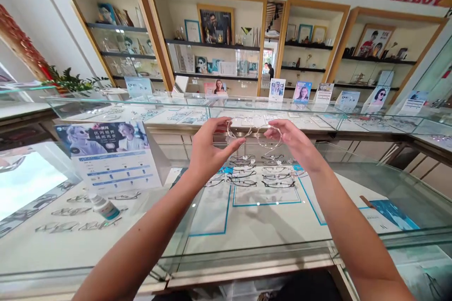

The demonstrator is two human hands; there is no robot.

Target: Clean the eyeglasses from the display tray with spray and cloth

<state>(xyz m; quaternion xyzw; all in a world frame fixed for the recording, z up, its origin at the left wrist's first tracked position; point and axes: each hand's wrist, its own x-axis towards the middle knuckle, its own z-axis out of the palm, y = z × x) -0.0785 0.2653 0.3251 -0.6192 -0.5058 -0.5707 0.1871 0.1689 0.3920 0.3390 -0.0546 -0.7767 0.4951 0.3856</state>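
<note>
A pair of eyeglasses (269, 146) with thin, clear round rims is held up in front of me above the glass display case (261, 249). My left hand (212, 148) pinches its left side, with the thumb below and fingers behind the rim. On the other side, my right hand (294, 143) grips the frame near the right lens with thumb and fingertips. Below the hands, several dark-rimmed eyeglasses (278, 184) lie in rows inside the case.
At left stand a tent-shaped advertising card (113, 162) and a small spray bottle (106, 208), near more eyeglasses (58, 226). A second glass counter (169, 115) with small cards (277, 90) runs across behind. Wood-framed shelves (212, 47) line the wall.
</note>
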